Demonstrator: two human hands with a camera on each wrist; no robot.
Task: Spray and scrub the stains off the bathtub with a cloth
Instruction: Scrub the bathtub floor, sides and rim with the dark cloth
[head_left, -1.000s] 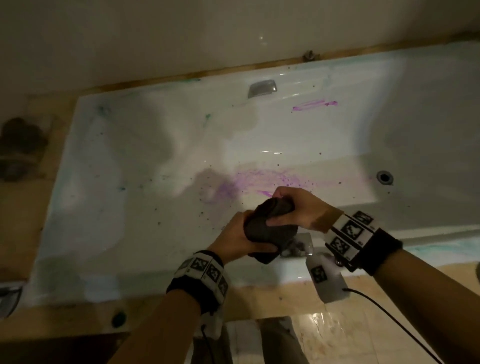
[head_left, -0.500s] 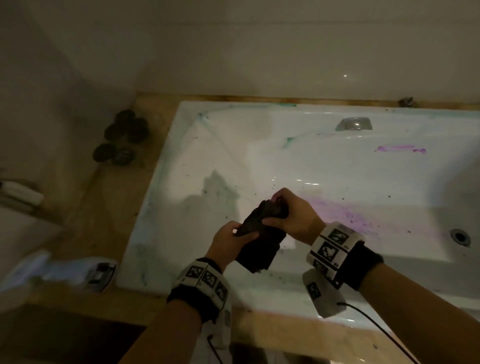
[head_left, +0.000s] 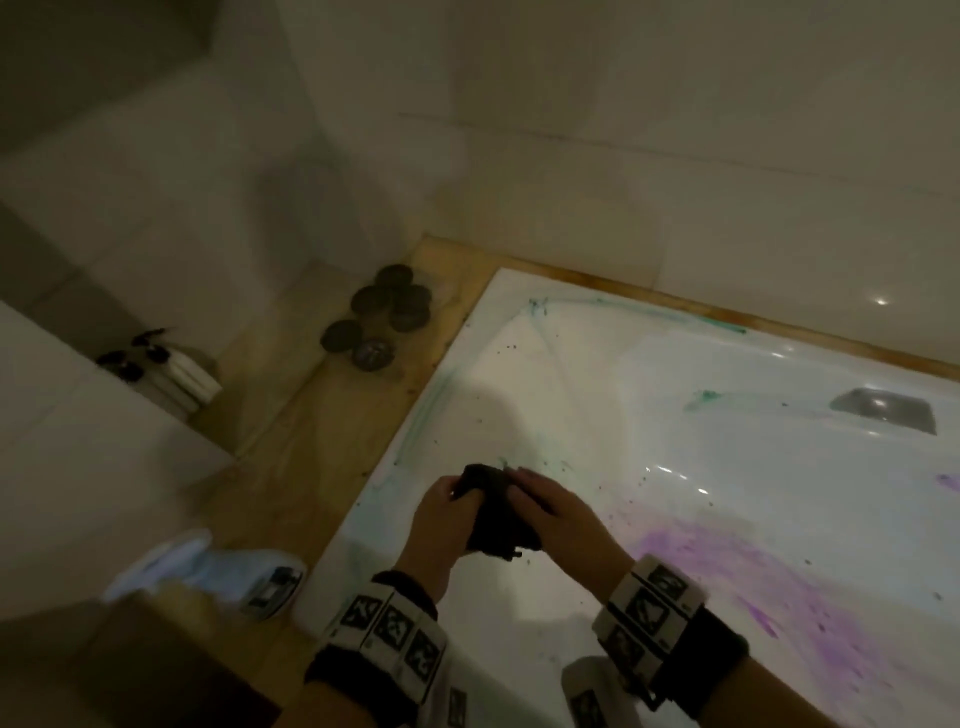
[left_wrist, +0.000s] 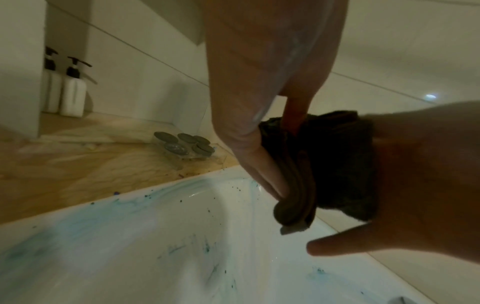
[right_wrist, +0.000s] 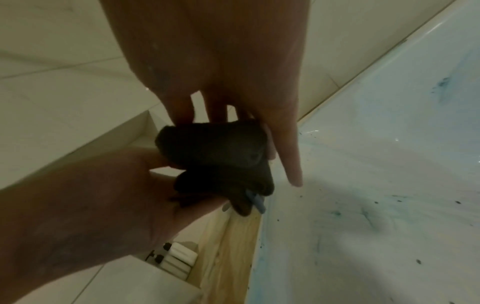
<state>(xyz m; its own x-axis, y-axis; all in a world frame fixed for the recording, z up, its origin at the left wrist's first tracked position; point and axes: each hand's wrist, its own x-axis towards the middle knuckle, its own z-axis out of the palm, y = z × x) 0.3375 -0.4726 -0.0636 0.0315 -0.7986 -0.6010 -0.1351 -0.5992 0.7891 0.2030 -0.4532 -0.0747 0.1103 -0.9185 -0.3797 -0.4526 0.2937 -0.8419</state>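
Observation:
Both hands hold a dark, bunched cloth (head_left: 496, 514) in the air over the left end of the white bathtub (head_left: 597, 374). My left hand (head_left: 454, 493) pinches the cloth's left side; in the left wrist view its thumb presses into the cloth (left_wrist: 324, 164). My right hand (head_left: 522, 491) lies over the right side with fingers curled on the cloth (right_wrist: 215, 156), index finger straight. Teal smears (head_left: 535, 306) mark the tub's corner and back wall, and a purple stain (head_left: 727, 577) spreads right of the hands. A white spray bottle (head_left: 208, 571) lies on the ledge at lower left.
A wooden ledge (head_left: 322, 431) borders the tub's left end, with several dark round stones (head_left: 379, 322) on it. White pump bottles (head_left: 166, 369) stand in a wall niche beyond. A metal overflow plate (head_left: 883, 408) sits on the tub's back wall. Tiled walls close in behind.
Both hands have carried the cloth leftward, from over the purple stain to the tub's teal-stained left end. The head view swung left, bringing the ledge and spray bottle into sight.

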